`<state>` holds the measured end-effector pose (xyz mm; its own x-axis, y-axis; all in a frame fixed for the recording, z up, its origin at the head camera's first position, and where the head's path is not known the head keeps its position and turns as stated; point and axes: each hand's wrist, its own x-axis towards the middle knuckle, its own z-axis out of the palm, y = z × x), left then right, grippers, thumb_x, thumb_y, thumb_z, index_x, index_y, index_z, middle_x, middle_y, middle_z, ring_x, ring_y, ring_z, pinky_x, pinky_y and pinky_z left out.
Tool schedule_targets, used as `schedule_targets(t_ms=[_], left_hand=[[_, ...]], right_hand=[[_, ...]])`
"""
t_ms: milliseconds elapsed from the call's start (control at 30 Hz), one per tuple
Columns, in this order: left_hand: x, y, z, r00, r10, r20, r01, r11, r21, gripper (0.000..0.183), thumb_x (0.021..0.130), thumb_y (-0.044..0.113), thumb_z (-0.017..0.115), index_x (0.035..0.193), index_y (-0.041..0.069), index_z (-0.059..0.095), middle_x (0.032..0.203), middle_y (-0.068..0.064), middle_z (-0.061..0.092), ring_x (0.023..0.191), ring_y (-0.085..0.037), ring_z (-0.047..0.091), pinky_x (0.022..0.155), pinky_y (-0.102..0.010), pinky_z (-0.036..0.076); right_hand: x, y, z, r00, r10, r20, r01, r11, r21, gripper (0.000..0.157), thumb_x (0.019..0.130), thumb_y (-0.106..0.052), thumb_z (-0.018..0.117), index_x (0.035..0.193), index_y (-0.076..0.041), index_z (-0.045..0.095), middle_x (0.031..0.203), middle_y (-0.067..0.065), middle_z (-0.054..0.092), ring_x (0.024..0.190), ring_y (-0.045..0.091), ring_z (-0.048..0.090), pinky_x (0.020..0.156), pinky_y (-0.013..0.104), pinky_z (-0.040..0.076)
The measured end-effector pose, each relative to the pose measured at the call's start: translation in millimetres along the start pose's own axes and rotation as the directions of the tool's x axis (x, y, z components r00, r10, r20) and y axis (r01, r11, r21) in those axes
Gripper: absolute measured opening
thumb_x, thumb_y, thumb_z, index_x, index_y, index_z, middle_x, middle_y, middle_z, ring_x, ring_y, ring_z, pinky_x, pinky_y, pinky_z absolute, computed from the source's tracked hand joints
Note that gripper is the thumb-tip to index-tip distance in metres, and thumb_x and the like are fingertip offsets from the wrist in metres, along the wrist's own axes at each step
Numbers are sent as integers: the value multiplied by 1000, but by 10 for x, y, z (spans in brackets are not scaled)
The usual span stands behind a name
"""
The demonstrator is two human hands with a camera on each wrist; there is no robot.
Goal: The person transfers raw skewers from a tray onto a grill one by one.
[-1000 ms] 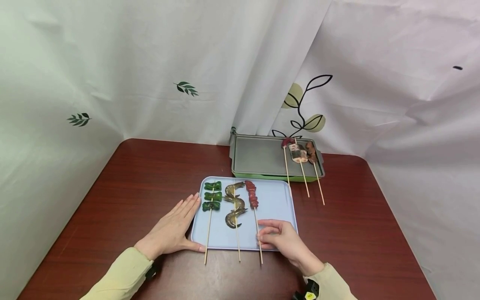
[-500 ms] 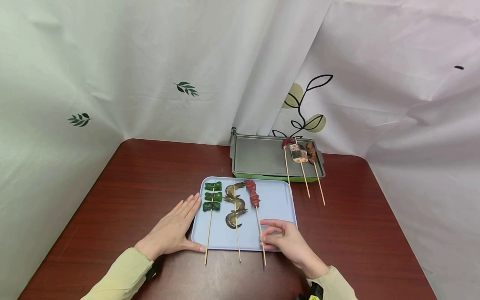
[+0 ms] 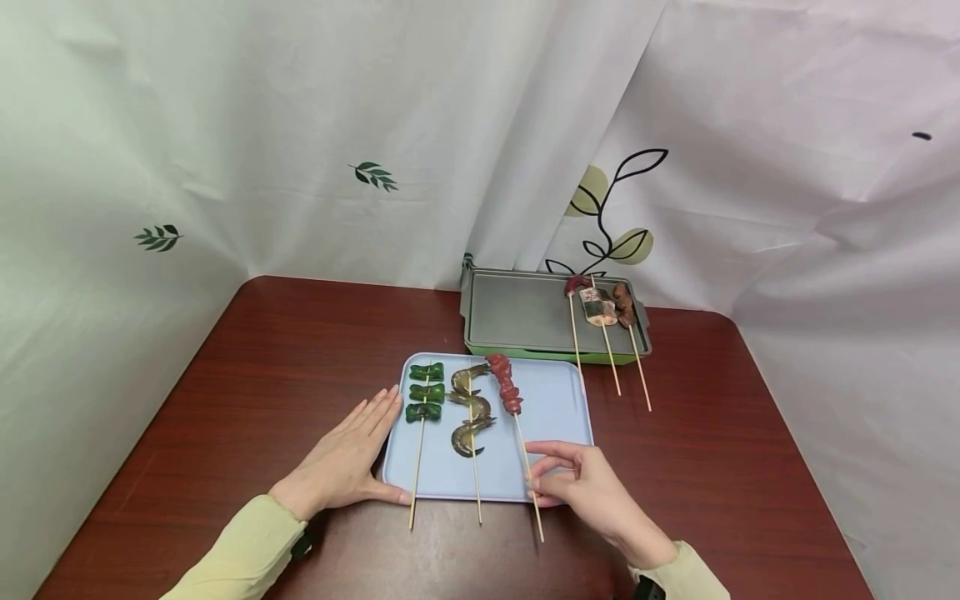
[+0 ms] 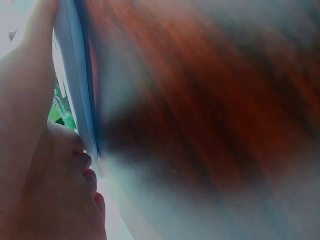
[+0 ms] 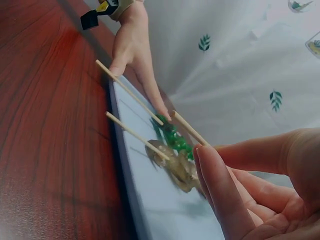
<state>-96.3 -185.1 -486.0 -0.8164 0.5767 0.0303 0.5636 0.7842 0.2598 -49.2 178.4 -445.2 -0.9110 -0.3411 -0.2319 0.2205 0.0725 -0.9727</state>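
Note:
My right hand (image 3: 581, 483) pinches the stick of a red meat skewer (image 3: 507, 387) between thumb and fingers. The right wrist view shows this stick (image 5: 189, 128) rising above the tray at the fingertips. Beneath it lies a pale blue tray (image 3: 551, 417). A green pepper skewer (image 3: 426, 392) and a shrimp skewer (image 3: 472, 407) lie side by side on its left half, stick ends over the front edge. My left hand (image 3: 341, 462) rests at the tray's left edge, fingers straight, thumb at the front corner. In the left wrist view its fingertips are partly hidden.
Behind the tray stands a grey grill pan (image 3: 510, 308) with a green base. At its right end lie a dark red skewer (image 3: 576, 285), a fish skewer (image 3: 597, 307) and a brown meat skewer (image 3: 623, 305), their sticks jutting forward. A white curtain (image 3: 300, 125) backs the table.
My right hand has shifted right and slightly toward me, swinging the stick end of the red meat skewer right, so it slants more. The left hand and the tray stay put.

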Motion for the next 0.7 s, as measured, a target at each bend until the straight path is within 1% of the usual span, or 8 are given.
schedule_targets(t_ms=[133, 267, 367, 567, 700], left_hand=[[-1, 0, -3, 1000, 0, 0, 0, 1000, -2, 138, 68, 92, 57, 157, -8, 26, 164, -23, 23, 151, -35, 19, 122, -49, 20], [4, 1, -4, 1000, 0, 1, 0, 1000, -2, 138, 68, 92, 56, 157, -8, 25, 164, -24, 23, 151, -36, 20, 121, -49, 20], [6, 3, -3, 1000, 2, -3, -2, 1000, 1, 137, 69, 92, 56, 157, -8, 26, 163, -24, 23, 151, -36, 21, 121, -50, 21], [-3, -5, 6, 1000, 8, -11, -8, 1000, -2, 137, 68, 92, 58, 157, -9, 27, 163, -24, 24, 151, -36, 21, 121, -49, 20], [-5, -10, 10, 1000, 9, -15, -9, 1000, 0, 137, 68, 91, 58, 157, -8, 26, 163, -24, 24, 151, -36, 21, 122, -49, 20]], right_hand=[[-33, -51, -8, 1000, -16, 14, 16, 1000, -10, 52, 90, 6, 67, 137, 17, 51, 94, 16, 66, 78, 17, 71, 71, 36, 62], [-54, -107, -16, 1000, -27, 10, 27, 1000, -12, 53, 89, 5, 69, 138, 17, 51, 94, 16, 67, 77, 17, 71, 71, 36, 62], [-57, -154, -29, 999, -42, -4, 41, 999, -21, 54, 89, 5, 70, 138, 17, 51, 94, 16, 67, 76, 16, 71, 72, 36, 62], [-21, -275, -78, 995, -98, -31, 97, 994, -43, 53, 89, 7, 69, 138, 17, 51, 96, 20, 68, 78, 17, 73, 73, 39, 62], [39, -391, -134, 990, -123, -75, 119, 991, -58, 51, 89, 8, 69, 137, 14, 54, 96, 20, 68, 78, 19, 73, 73, 39, 62]])
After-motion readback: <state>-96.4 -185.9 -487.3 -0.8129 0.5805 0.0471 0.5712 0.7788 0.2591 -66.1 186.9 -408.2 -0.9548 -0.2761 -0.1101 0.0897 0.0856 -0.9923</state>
